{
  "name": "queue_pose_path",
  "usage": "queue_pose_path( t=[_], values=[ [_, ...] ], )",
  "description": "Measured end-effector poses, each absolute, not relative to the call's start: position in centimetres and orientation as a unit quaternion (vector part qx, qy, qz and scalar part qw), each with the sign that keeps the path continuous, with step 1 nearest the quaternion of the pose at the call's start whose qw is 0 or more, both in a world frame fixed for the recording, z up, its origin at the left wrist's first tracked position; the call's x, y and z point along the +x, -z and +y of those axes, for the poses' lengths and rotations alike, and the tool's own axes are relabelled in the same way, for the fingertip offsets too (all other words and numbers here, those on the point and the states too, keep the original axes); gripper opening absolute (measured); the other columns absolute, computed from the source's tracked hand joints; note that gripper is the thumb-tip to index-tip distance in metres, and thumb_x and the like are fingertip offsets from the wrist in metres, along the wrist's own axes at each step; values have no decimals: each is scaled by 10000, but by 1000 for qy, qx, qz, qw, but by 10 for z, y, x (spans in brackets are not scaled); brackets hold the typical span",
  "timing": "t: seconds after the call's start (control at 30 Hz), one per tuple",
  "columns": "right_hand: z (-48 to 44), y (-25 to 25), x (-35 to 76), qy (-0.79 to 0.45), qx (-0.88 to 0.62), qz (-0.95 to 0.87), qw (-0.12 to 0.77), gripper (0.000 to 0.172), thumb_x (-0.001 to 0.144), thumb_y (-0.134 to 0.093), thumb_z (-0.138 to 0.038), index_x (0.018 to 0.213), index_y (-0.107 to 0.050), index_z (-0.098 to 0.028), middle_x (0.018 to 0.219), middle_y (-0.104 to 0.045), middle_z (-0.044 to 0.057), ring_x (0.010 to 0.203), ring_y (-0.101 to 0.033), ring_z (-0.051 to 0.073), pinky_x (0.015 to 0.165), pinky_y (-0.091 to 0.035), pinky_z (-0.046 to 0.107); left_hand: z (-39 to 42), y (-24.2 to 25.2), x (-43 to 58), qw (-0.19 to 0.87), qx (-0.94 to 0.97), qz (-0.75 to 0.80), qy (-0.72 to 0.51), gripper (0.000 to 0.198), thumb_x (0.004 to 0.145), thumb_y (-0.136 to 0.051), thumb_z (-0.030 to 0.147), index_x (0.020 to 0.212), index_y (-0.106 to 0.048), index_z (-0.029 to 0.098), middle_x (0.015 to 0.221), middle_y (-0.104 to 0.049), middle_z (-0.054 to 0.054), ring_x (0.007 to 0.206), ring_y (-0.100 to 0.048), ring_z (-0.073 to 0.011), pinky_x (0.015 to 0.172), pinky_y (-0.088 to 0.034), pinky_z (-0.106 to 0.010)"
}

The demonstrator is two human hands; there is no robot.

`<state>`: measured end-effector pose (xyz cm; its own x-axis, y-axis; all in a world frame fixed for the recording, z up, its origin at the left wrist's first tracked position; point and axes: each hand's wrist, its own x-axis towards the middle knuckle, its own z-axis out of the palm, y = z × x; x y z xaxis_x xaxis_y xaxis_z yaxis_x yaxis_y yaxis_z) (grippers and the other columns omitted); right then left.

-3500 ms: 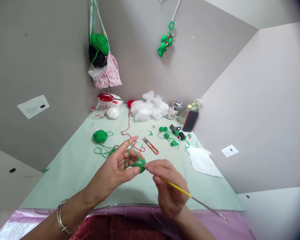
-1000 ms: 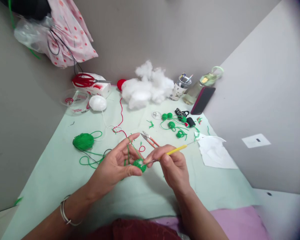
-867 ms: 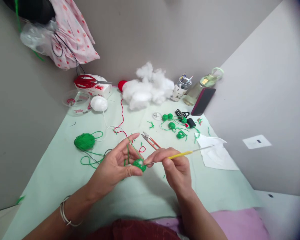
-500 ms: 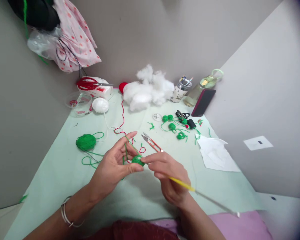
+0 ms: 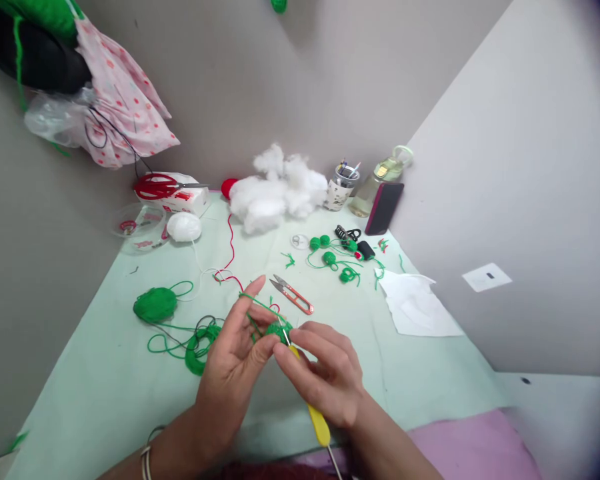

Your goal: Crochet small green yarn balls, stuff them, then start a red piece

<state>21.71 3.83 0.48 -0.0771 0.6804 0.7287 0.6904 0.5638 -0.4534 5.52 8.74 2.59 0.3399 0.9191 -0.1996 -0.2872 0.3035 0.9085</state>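
Between the thumb and fingers of my left hand [image 5: 240, 340] is a small green crochet piece [image 5: 279, 329]. Green yarn runs from it up over my raised left index finger. My right hand [image 5: 327, 373] grips a crochet hook [image 5: 316, 420] with a yellow handle, its metal tip at the top of the piece. My right fingertips also touch the piece's right side. A ring of green crochet or yarn [image 5: 196, 353] lies just left of my left hand, partly hidden by it. Orange-handled thread snips [image 5: 294, 296] rest on the table just beyond my hands.
Left on the table [image 5: 105, 373] are a green yarn ball [image 5: 155, 305] and a white yarn ball [image 5: 184, 227]. White stuffing [image 5: 275, 193] sits at the back. Small green crocheted balls [image 5: 329, 259], a phone [image 5: 384, 209], a bottle [image 5: 375, 183] and white paper [image 5: 415, 303] are to the right.
My right hand has swung the hook round, from pointing away to the lower right to having its tip at the green piece. The view has shifted, and the green ring now shows.
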Motion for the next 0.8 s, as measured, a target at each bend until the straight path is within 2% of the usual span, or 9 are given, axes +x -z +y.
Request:
queue_pose_path(
  t=[0.1,0.23,0.33,0.4,0.6,0.7,0.8],
  values=[
    [37,-8,220,-18,-450,-741,498,446,871,-737,-87,1174,-751,-414,1013,-784,24,836,-760,206,760,-679,336,93,-28,54,814,323,318,-363,781,829,-821,343,1531,-480,330,979,-570,-1,863,-542,-144,797,-470,-253],
    [39,-10,217,-4,-424,-740,521,440,910,-694,-102,1236,-727,-395,1052,-793,26,912,-769,212,779,-677,338,98,-27,53,895,254,224,-291,764,785,-851,414,1481,-567,280,965,-634,-25,892,-577,-172,813,-478,-269],
    [46,-8,209,-56,-406,-678,610,350,994,-605,-186,1275,-712,-367,1085,-794,47,936,-772,208,769,-670,351,100,-24,51,896,253,210,-298,764,758,-865,444,1452,-605,259,931,-634,-20,859,-567,-165,847,-472,-279],
    [50,-8,204,-118,-395,-629,659,307,1016,-582,-220,1249,-730,-353,1080,-799,61,917,-772,206,761,-663,361,102,-24,49,887,256,228,-308,775,739,-884,402,1449,-606,267,959,-618,-10,846,-547,-144,866,-458,-271],
    [52,-15,204,-197,-386,-602,671,257,997,-606,-183,1158,-774,-293,1046,-810,70,921,-765,205,793,-641,362,113,-29,42,836,323,275,-349,839,711,-882,244,1484,-561,310,997,-584,-3,962,-525,-159,920,-426,-276],
    [53,-15,208,-238,-397,-581,669,209,986,-627,-196,1087,-790,-278,972,-815,62,895,-761,220,812,-631,396,116,-29,38,810,368,294,-349,815,740,-845,232,1495,-547,302,959,-582,-3,910,-515,-154,871,-439,-274],
    [57,-13,211,-315,-400,-523,683,148,977,-648,-250,996,-795,-255,879,-799,61,807,-744,219,751,-625,396,119,-26,36,819,379,279,-328,687,801,-775,265,1462,-587,269,891,-572,-2,782,-502,-136,711,-447,-258]
  ],
)
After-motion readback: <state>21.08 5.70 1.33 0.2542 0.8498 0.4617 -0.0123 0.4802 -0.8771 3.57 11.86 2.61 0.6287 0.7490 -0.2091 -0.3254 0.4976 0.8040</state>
